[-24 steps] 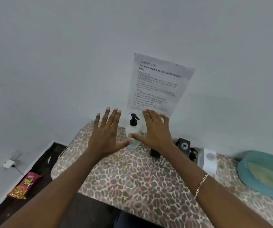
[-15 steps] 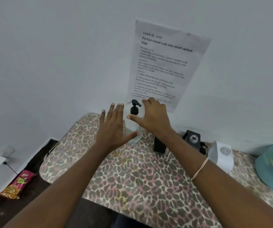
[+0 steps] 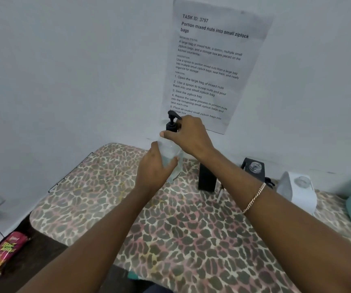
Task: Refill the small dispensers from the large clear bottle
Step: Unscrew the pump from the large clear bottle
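While the large clear bottle [image 3: 169, 150] stands upright at the back of the table [image 3: 191, 240], just above the centre of the frame and close to the wall, both hands are on it. The left hand [image 3: 152, 170] wraps the lower body. The right hand [image 3: 189, 136] curls its fingers round the black pump head [image 3: 172, 122], thumb laid across the shoulder.

Step in hand, as judged: opening the bottle. With the pump seated, nothing can be poured. The next move calls for a firm hold on the body while the pump collar is twisted loose and lifted straight out.

The small dispensers stand to the right — a tall black dispenser [image 3: 207, 179], a second black dispenser [image 3: 253, 168] and a white dispenser [image 3: 297, 193]; the last two show open necks.
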